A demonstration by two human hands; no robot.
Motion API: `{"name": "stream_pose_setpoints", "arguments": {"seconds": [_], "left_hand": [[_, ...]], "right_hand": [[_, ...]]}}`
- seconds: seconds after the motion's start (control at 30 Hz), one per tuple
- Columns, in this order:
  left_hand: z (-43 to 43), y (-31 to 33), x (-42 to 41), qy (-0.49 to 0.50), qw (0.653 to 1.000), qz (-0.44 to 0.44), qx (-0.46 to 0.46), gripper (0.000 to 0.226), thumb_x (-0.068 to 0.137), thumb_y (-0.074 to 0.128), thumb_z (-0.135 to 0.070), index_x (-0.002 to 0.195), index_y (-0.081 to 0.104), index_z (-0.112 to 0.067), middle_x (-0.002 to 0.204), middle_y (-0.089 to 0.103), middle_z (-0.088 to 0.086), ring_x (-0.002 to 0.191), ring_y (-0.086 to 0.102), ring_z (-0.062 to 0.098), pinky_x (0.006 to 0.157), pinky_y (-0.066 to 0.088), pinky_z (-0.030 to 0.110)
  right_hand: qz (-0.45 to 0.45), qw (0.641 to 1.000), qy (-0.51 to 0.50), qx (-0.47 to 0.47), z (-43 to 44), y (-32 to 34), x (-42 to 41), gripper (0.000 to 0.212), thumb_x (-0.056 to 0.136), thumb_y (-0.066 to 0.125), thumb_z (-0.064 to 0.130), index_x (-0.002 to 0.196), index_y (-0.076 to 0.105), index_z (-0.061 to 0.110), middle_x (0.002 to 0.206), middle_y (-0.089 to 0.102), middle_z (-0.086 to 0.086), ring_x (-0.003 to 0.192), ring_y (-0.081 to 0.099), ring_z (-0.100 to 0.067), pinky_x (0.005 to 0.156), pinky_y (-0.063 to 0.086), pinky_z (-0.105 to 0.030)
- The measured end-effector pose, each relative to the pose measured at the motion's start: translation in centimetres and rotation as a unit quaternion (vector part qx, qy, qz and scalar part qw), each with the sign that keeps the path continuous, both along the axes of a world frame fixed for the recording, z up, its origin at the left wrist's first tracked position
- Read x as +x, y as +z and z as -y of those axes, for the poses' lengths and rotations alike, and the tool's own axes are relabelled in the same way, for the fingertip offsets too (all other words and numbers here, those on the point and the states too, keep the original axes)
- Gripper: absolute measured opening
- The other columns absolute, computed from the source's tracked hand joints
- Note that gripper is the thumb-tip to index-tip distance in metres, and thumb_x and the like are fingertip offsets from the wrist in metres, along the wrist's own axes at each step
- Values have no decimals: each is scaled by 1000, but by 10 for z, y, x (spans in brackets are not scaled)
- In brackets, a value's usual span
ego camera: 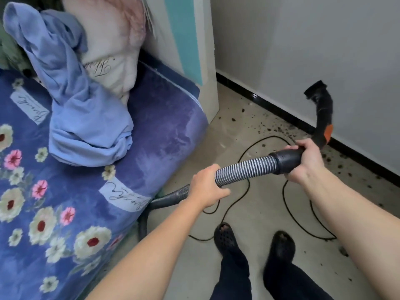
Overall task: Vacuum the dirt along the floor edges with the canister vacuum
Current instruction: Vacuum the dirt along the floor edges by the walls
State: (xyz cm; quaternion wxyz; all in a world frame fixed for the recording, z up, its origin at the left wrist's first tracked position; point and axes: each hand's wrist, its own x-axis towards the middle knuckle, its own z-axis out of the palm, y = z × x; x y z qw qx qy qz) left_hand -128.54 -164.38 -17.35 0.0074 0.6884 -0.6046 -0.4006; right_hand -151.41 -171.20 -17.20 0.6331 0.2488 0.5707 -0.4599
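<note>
My left hand [205, 189] grips the ribbed grey vacuum hose [246, 167] in mid-air. Just right of it, my right hand [307, 161] is closed around the black hose cuff [287, 159] where the curved black handle [323, 118] begins. The handle arcs upward against the white wall, and its open brush end [315, 88] points up, off the floor. An orange slider [328, 131] sits on the handle. Dark dirt specks [275, 126] lie scattered on the beige floor along the black baseboard [270, 105]. The hose runs down and left under the bed; the canister is hidden.
A bed with a blue floral blanket [65, 202], a crumpled blue cloth [75, 109] and a white pillow [112, 50] fills the left. A white cabinet [201, 50] stands at the corner. A black power cord [242, 191] loops across the floor near my feet in black clogs [281, 241].
</note>
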Motion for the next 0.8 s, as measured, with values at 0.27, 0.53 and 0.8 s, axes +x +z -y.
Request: {"name": "stream_pose_setpoints", "arguments": {"seconds": [0.27,0.53,0.8], "left_hand": [[14,-60,-54,-15,985,-65,158,30,68,73,-8,66,46,-21,69,53,-3,63,56,17,53,38,21],[27,-158,-88,116,991,-38,53,30,56,72,-36,77,52,-28,71,60,-5,70,60,23,62,50,33],[15,-286,-50,204,979,-25,6,34,59,69,-40,87,61,-22,74,66,-1,71,65,21,62,53,35]], "right_hand": [[38,994,95,-49,18,-49,-30,13,87,64,22,86,56,12,74,61,-3,73,65,-19,72,58,-33],[100,987,110,-68,63,-146,-41,20,88,57,10,72,48,15,57,46,2,51,46,-13,75,44,-30],[37,955,288,-60,66,-297,59,20,82,57,6,66,47,12,52,48,-2,46,48,-17,61,48,-29]]}}
